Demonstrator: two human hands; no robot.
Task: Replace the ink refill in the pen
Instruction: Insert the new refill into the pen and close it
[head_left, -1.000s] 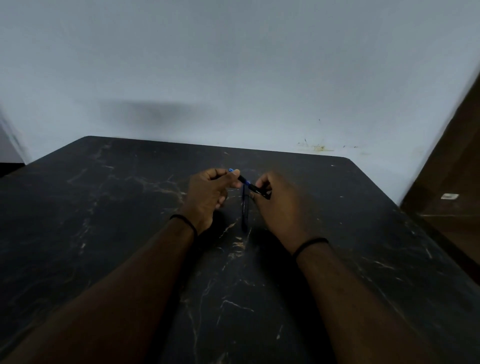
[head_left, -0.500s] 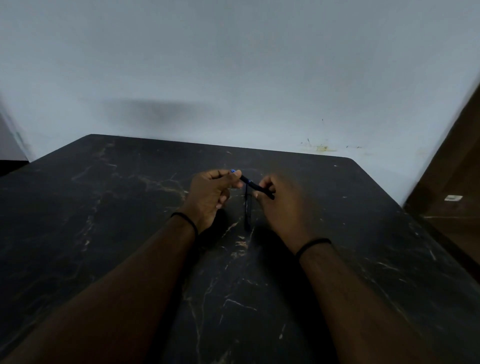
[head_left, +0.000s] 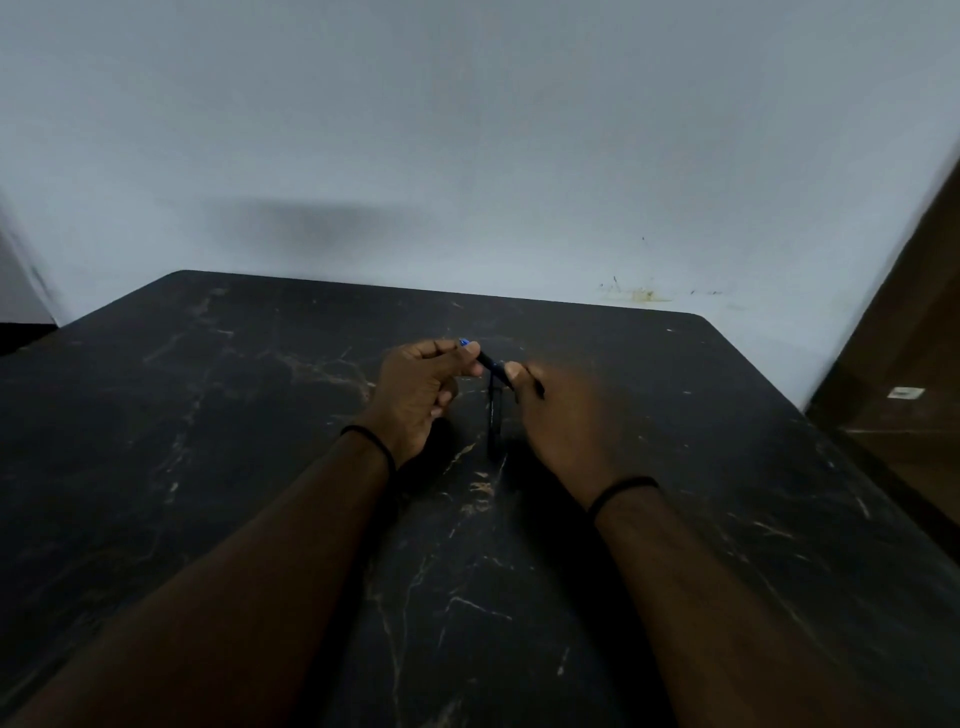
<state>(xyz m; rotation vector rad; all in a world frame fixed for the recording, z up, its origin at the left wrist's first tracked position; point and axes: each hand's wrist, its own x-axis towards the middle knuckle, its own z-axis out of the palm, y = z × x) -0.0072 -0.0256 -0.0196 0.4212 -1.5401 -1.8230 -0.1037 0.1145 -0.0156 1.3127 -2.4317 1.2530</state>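
A thin dark pen (head_left: 491, 364) with a blue end is held slantwise just above the black marble table (head_left: 208, 426). My left hand (head_left: 421, 389) pinches its blue upper end between thumb and fingers. Its lower end is gripped by my right hand (head_left: 561, 415), and the tip sticks out past the fingers. A second dark pen-like piece (head_left: 493, 421) lies on the table between my hands, pointing towards me. Dim light hides which part is the refill.
The table's far edge meets a pale wall (head_left: 467, 156). A brown wooden surface (head_left: 904, 395) stands beyond the table's right edge. Both wrists wear thin black bands.
My right hand has slid slightly right and down along the pen. The left hand keeps its pinch on the blue end. The piece on the table has not moved.
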